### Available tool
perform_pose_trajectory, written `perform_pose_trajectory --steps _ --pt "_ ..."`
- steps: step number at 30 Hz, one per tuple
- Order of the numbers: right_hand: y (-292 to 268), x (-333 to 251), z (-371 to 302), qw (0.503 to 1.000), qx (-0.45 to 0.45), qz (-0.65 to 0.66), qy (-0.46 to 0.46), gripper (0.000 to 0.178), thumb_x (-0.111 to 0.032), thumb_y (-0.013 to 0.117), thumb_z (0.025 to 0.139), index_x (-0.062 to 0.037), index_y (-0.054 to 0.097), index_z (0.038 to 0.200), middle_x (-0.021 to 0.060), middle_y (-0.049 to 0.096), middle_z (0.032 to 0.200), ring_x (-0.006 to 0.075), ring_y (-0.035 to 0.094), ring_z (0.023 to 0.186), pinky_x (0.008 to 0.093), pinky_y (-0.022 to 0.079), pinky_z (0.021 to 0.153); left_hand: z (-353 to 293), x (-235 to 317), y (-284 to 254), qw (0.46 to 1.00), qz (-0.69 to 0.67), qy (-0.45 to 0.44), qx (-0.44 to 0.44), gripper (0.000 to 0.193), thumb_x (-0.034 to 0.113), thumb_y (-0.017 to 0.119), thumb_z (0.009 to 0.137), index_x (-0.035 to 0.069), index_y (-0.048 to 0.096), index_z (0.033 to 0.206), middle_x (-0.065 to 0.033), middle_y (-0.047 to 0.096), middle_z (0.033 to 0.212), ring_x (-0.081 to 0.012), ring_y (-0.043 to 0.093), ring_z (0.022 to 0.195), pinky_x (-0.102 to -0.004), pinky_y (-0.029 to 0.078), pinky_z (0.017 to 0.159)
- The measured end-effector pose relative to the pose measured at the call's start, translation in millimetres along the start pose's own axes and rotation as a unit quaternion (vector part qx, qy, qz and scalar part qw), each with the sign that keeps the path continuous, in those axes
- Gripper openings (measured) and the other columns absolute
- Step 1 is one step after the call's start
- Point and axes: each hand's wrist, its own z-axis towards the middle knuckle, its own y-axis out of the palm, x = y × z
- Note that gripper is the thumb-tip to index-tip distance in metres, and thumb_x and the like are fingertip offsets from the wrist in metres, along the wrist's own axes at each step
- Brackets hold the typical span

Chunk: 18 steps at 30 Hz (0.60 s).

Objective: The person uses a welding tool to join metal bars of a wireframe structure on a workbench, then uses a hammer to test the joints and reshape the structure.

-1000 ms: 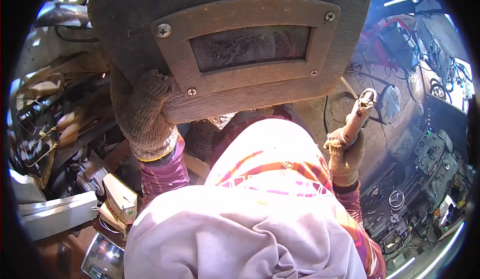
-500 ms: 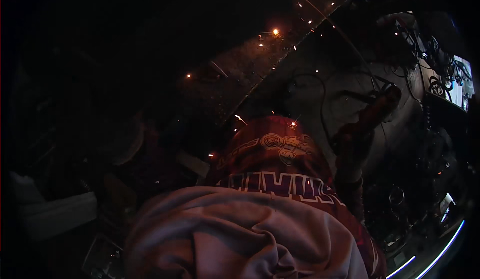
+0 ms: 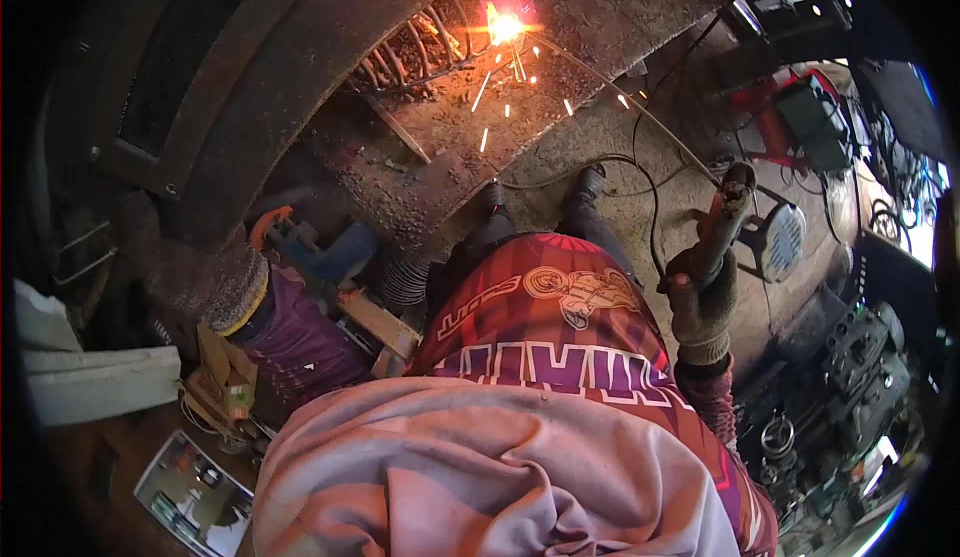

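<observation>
Only strong light here is the welding arc [image 3: 505, 28], totally blown out, sparks [image 3: 485, 140] smeared into streaks, orange glow across the tabletop [image 3: 440, 122]. Welding shield [image 3: 290, 67] sits pretty dark. Daylight glares far right, and fisheye distortion curves stuff toward the black rim.

Lettering is showing on the red jersey [image 3: 540, 249]: 1 row of large purple block letters [image 3: 560, 365] with white outlines is running across it, a draped pinkish cloth [image 3: 480, 467] partly covering them. Smaller pale slanted lettering [image 3: 478, 305] is standing beside a motorcycle print [image 3: 585, 299]. A small green label [image 3: 238, 400] is marking the brown carton [image 3: 222, 362], looking too tiny to read.
</observation>
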Motion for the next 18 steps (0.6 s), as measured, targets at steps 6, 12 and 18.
perform_pose_trajectory --steps 6,12,18 --pt "-48.2 12.5 47.4 0.997 -0.075 -0.015 -0.024 0.061 -0.028 0.074 0.088 0.0055 0.047 0.130 0.0067 0.065 0.088 0.0151 0.061 0.078 0.0292 0.049 0.073 -34.3 21.5 24.5 0.993 -0.081 -0.075 0.044 0.048 0.022 0.057 0.099 -0.007 0.048 0.137 -0.0225 0.056 0.133 -0.0341 0.060 0.114 -0.0451 0.048 0.104" --pt "-72.8 12.0 84.9 0.988 -0.136 -0.060 -0.052 0.061 -0.027 0.073 0.087 0.0070 0.048 0.130 0.0070 0.066 0.084 0.0173 0.063 0.077 0.0305 0.050 0.072 -66.0 30.5 10.2 0.790 0.544 0.272 -0.080 0.048 0.020 0.059 0.096 -0.008 0.049 0.134 -0.0236 0.058 0.131 -0.0350 0.061 0.113 -0.0448 0.051 0.101" --pt "-75.3 23.8 92.7 0.987 -0.135 -0.062 -0.068 0.060 -0.030 0.072 0.087 0.0067 0.049 0.129 0.0075 0.066 0.081 0.0187 0.064 0.074 0.0313 0.050 0.072 -73.8 38.0 20.7 0.985 0.154 0.006 0.082 0.051 0.021 0.059 0.096 -0.008 0.046 0.135 -0.0235 0.057 0.132 -0.0346 0.062 0.112 -0.0463 0.052 0.100"
